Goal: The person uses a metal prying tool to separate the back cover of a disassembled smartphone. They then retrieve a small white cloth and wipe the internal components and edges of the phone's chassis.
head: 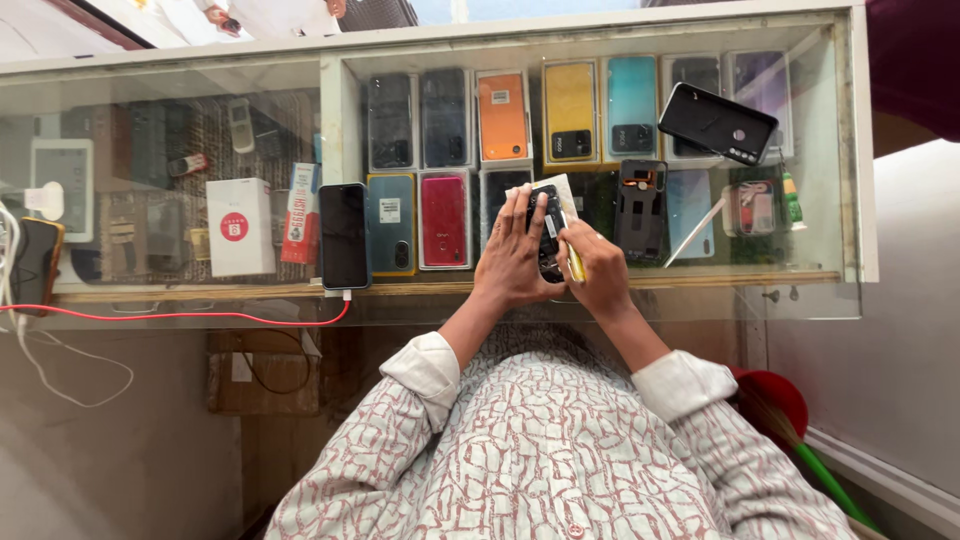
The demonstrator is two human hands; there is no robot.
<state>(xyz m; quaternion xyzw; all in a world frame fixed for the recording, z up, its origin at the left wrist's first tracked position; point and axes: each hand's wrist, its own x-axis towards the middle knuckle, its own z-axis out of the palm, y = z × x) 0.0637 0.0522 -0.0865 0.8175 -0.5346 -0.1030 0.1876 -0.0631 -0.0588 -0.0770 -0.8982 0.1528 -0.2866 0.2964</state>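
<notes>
Head view, looking down over a glass display counter (pixel 600 290). Left hand (pixel 512 258) and right hand (pixel 597 265) meet at the near edge of the counter top, just right of centre, both working on a small black phone (pixel 546 225) that sits on the glass between them. Left hand fingers spread flat, pressing over the left side of the small black phone and gripping it. Right hand fingers curled tight around a yellow tool (pixel 576 262), its tip pointing at the phone; the exact contact point is hidden by the fingers. A pale card or paper (pixel 562 190) pokes out just behind the phone on the far side. A black smartphone (pixel 344 236) lies on the glass to the left, screen dark, with a red cable (pixel 180 317) plugged into its near end and running left along the counter edge. Another black phone (pixel 717 122) lies tilted, back side up, on the glass at far right. Under the glass: rows of phone cases (pixel 503 116) in orange, yellow, teal, red and dark colours, plus a white box (pixel 240 226) with a red round mark at left. A white cable (pixel 40 365) hangs at far left near a phone in a brown case (pixel 38 262). Wearer has patterned shirt sleeves (pixel 425 370) rolled to the forearm. Red object with a green handle (pixel 790 420) sits low right, near the floor.
</notes>
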